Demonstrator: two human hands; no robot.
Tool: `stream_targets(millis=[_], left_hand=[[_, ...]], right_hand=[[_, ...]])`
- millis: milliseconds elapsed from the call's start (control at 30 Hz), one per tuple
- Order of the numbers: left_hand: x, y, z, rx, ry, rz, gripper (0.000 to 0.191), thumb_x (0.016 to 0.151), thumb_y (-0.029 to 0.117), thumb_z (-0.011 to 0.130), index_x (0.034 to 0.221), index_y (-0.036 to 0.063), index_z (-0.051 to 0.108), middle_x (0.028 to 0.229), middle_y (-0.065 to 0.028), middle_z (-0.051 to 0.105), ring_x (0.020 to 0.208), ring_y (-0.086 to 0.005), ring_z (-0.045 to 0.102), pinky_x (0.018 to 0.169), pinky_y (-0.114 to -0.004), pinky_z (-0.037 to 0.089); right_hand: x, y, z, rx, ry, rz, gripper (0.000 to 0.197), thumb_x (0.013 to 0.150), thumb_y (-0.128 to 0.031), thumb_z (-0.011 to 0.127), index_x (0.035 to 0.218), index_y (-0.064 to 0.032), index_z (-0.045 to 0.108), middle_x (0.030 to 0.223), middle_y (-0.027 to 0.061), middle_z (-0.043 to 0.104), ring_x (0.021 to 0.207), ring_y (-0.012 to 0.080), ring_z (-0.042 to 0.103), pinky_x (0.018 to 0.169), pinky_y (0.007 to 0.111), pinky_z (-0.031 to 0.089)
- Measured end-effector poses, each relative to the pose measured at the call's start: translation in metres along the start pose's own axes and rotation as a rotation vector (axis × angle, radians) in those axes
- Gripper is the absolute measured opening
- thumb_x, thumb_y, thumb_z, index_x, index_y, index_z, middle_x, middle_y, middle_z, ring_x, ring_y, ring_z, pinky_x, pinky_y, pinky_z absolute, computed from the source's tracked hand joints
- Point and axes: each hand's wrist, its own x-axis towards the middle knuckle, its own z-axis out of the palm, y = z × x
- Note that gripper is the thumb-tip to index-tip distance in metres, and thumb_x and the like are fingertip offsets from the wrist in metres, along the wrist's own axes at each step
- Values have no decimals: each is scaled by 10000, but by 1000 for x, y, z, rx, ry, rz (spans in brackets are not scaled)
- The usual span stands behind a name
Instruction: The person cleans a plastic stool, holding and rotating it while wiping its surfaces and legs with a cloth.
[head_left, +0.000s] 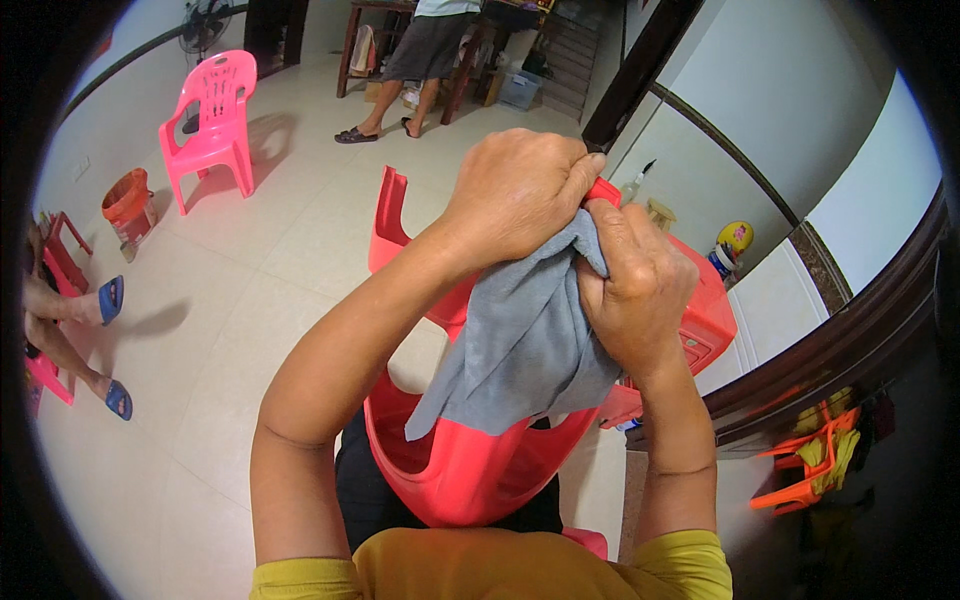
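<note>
A red plastic stool or chair (465, 480) lies tipped over my lap, its legs pointing outward. My left hand (517, 195) is closed at the far end of one red leg, thumb towards its tip. On the other side of that tip, my right hand (637, 277) grips a grey cloth (525, 337), pinched between thumb and fingers against the red plastic. The cloth hangs down over the leg between my forearms and hides much of it. What lies under my left fingers is hidden.
A pink plastic armchair (217, 139) and a red bucket (129, 202) stand at the left. One person stands by a wooden table at the back; another sits at the left edge. A dark door frame (825, 360) and an orange chair (810, 465) are at the right.
</note>
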Motion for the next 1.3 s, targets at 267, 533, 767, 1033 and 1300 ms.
stream_targets(millis=[267, 533, 767, 1033, 1300], left_hand=[[-2, 1, -5, 1, -43, 5, 400, 969, 319, 490, 757, -1, 600, 694, -224, 570, 675, -419, 550, 596, -475, 403], [0, 5, -5, -26, -60, -11, 397, 974, 317, 500, 768, -8, 598, 684, -217, 567, 649, -399, 547, 582, -454, 394], [1, 0, -3, -4, -62, -20, 403, 962, 323, 506, 746, 0, 613, 682, -222, 577, 670, -418, 562, 609, -486, 418], [11, -30, 11, -1, -91, -51, 454, 985, 364, 485, 790, -36, 577, 680, -229, 546, 648, -372, 539, 625, -427, 418], [16, -41, 16, -59, -123, -154, 421, 964, 361, 496, 805, 0, 642, 716, -221, 604, 696, -412, 573, 649, -472, 443]], right_hand=[[-28, -12, -17, 251, -259, -32, 380, 646, -88, 662, 1015, -37, 588, 771, 116, 587, 684, 316, 625, 542, 419, 476], [-6, 0, -10, 162, -106, -5, 224, 644, -60, 664, 825, -48, 532, 772, 127, 584, 683, 332, 612, 554, 443, 466], [-7, 1, 3, 92, -7, -1, 196, 652, -61, 644, 792, -56, 507, 713, 111, 525, 632, 305, 581, 529, 419, 446], [-90, -41, -1, 269, -277, -39, 117, 704, -104, 594, 758, -78, 494, 655, 100, 493, 572, 271, 560, 482, 404, 431], [-92, 6, -29, 989, -659, 119, 305, 619, -111, 694, 916, -52, 654, 805, 89, 663, 755, 265, 680, 675, 347, 525]])
